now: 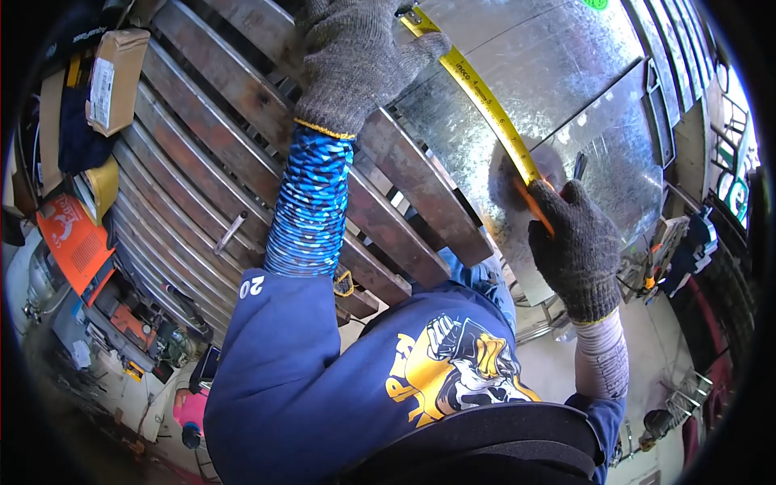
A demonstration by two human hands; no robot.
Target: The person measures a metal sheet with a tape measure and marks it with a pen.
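A yellow tape measure blade (477, 89) runs slantwise over a shiny metal sheet (461, 153). At its far end is my left hand (347, 61) in a grey knit glove, the thumb across the blade and a fingertip by its end; the other fingers are partly cut off by the frame. My right hand (575, 250), in a dark knit glove, is closed around the near end of the tape measure, where an orange part shows at the fingers. A thin dark pointed tool (580, 166) sticks up from between its fingers.
The sheet rests on a rack of spaced steel bars (388, 218). A short metal rod (231, 232) stands up among the bars. At left are a cardboard box (121, 81) and an orange machine (74, 242). A metal bracket (659, 113) lies at the sheet's right edge.
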